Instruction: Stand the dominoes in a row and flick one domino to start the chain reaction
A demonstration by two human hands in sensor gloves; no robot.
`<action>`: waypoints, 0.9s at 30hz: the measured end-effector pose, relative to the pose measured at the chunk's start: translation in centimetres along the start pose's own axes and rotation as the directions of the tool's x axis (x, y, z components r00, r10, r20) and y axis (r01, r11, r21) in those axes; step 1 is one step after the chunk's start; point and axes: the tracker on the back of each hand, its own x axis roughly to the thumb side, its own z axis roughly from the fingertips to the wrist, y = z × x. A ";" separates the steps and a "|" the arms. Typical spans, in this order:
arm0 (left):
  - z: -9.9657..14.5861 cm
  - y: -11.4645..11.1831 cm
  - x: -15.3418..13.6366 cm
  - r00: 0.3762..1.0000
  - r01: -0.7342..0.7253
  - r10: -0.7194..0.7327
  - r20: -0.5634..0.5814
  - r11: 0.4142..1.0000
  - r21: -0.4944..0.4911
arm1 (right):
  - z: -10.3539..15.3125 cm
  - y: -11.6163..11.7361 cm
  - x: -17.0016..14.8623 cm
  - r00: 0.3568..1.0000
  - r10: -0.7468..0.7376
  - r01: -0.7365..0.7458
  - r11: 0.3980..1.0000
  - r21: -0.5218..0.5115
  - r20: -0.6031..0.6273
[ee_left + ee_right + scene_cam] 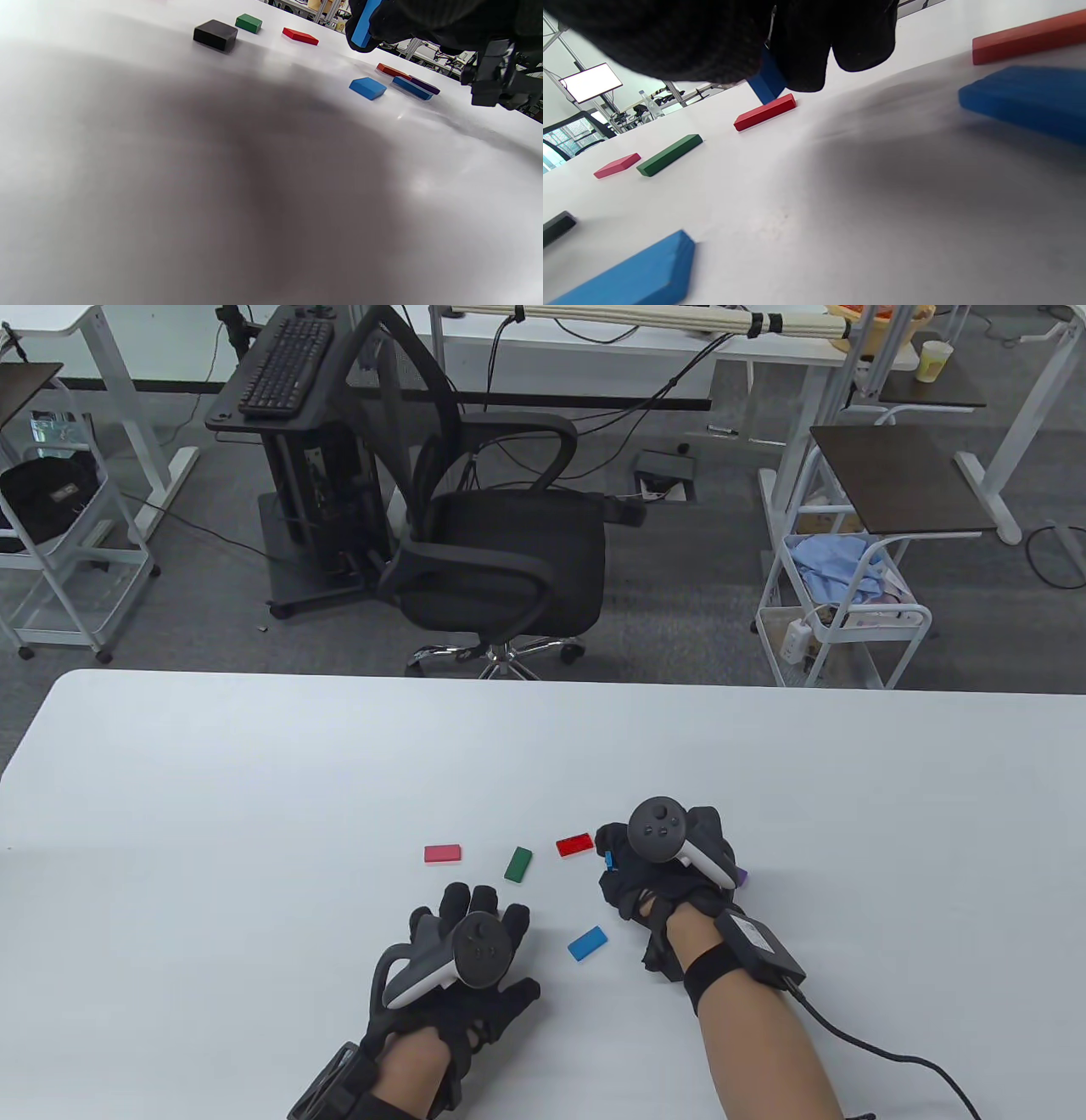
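My right hand (pixel 624 875) pinches a blue domino (pixel 608 861) between thumb and fingers, tilted just above the table; the same blue domino (pixel 767 84) hangs below the gloved fingers (pixel 861 38) in the right wrist view. Flat on the white table (pixel 254 780) lie a pink domino (pixel 443 853), a green one (pixel 518 864), a red one (pixel 574 844) and another blue one (pixel 587 942). My left hand (pixel 469 906) rests open, fingers spread, near the front edge. A black domino (pixel 215 34) lies flat in the left wrist view.
To the right of my right hand lie an orange domino (pixel 392 70), a blue one (pixel 411 87) and a purple one (pixel 425 85), mostly hidden in the table view. An office chair (pixel 501 551) stands beyond the table's far edge.
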 end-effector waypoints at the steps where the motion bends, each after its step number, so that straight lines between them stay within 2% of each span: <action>1: 0.0 0.0 0.0 1.000 -0.001 0.001 0.000 1.000 0.000 | 0.0 0.0 0.0 1.000 -0.015 0.015 1.000 -0.004 -0.003; 9: 0.1 0.1 0.0 1.000 -0.005 0.005 -0.002 1.000 -0.003 | -0.5 0.4 -0.4 0.993 -0.117 0.117 0.993 -0.001 -0.029; 18: 0.1 0.1 0.0 1.000 -0.004 0.004 -0.002 1.000 -0.008 | -1.1 1.7 -0.6 0.992 -0.115 0.117 0.992 0.045 -0.055; 27: 0.1 0.1 0.1 1.000 -0.007 0.007 -0.001 1.000 -0.013 | -1.2 1.7 -0.6 0.992 -0.109 0.112 0.992 0.054 -0.062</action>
